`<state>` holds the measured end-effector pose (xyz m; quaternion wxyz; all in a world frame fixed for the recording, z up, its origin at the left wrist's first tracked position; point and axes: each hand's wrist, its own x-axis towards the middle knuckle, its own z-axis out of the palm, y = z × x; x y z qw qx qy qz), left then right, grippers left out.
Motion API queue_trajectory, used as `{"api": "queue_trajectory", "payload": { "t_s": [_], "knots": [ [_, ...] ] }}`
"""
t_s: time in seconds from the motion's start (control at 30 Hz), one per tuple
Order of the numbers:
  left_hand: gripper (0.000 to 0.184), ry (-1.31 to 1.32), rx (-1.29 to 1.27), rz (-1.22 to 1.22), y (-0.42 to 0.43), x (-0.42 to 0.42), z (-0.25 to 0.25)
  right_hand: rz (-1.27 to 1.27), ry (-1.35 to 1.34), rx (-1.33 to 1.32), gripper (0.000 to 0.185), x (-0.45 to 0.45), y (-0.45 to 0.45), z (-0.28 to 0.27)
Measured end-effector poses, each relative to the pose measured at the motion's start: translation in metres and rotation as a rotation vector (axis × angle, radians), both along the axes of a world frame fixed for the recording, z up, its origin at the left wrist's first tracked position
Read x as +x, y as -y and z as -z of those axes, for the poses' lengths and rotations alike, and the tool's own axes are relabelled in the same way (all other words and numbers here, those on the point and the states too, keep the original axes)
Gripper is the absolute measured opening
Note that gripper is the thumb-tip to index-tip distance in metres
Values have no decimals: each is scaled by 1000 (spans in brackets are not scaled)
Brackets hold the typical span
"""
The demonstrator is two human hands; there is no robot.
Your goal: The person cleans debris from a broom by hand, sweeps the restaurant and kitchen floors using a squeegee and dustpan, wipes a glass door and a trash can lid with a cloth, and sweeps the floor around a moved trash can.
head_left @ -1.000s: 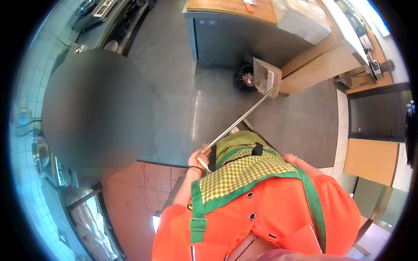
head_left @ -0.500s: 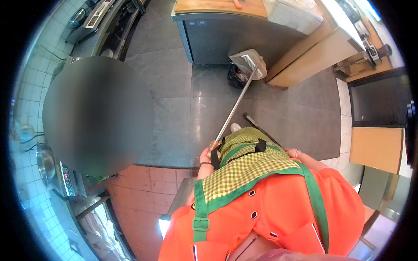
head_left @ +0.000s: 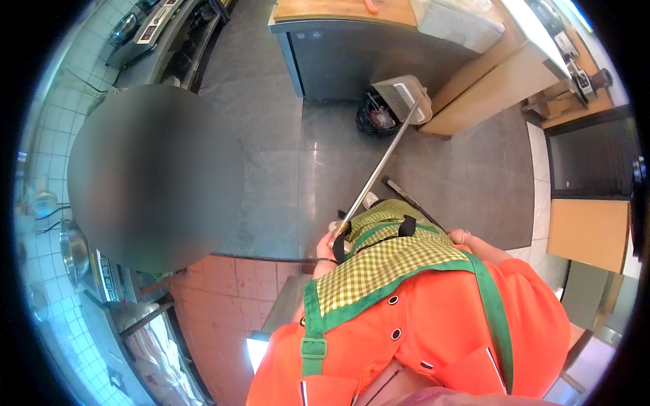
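My left hand [head_left: 327, 245] is closed around the metal handle of a long-handled dustpan [head_left: 404, 98], at the left edge of my apron. The handle slants up and away to the pan, which is beige with a row of white comb teeth. The pan is tipped up over the right side of a bin [head_left: 378, 116] lined with a black bag, with rubbish visible inside. At the apron's right side, my right hand [head_left: 458, 237] is curled at the near end of a dark stick [head_left: 408, 196]. Apron cloth partly hides those fingers.
A steel counter [head_left: 352, 61] with a wooden top stands behind the bin, and a wooden panel [head_left: 484, 88] adjoins it. Grey floor tiles [head_left: 271, 135] lie ahead, red tiles [head_left: 217, 284] nearer. A blurred round patch hides much of the left, beside shelves and a metal bowl [head_left: 73, 247].
The dustpan has shifted to the right, and more of the bin and its contents shows. My left hand has moved slightly right with the handle. The right hand has hardly moved.
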<state>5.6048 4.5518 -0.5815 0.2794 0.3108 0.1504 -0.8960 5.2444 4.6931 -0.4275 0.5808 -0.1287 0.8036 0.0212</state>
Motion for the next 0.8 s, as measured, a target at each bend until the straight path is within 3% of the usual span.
{"api": "queue_trajectory", "payload": {
  "t_s": [0.07, 0.13, 0.17, 0.2, 0.27, 0.33, 0.4, 0.47, 0.53, 0.57, 0.6, 0.73, 0.8],
  "knots": [
    [27, 34, 11, -17, -6, 1, -16, 169, 51, -72, 51, -14, -18, 30],
    [29, 470, -35, 40, -4, -10, -32, 158, 96, -80, 47, -19, -22, 34],
    [29, 214, -13, 21, 0, -3, -34, 86, 126, -53, 46, -19, -22, 32],
    [29, 210, -19, 13, 0, -5, -39, 77, 123, -60, 46, -28, -28, 46],
    [26, 295, -70, 15, -2, -3, -49, -336, -118, -101, 48, -45, -42, 82],
    [26, 267, -24, 12, -9, 1, -41, -309, -61, -52, 47, -29, -23, 47],
    [30, 285, -80, -26, -16, -1, -45, -60, 60, -42, 50, -25, -19, 39],
    [31, 291, -70, 24, -21, 5, -39, -95, 51, -52, 49, -17, -10, 18],
    [33, 104, 78, 53, -23, 9, -15, -127, 42, -61, 49, -15, -9, 14],
    [30, 348, -64, 39, -21, -5, -64, -30, 53, -108, 42, -17, -14, 20],
    [30, 347, -63, 41, -22, -5, -56, 21, 57, -133, 39, -15, -15, 19],
    [29, -120, 62, -17, -21, -1, 29, 22, -9, -157, 36, -3, -9, -3],
    [32, -352, 125, -53, -15, -4, 28, -218, -83, -101, 35, -4, -4, -6]
  ]
}}
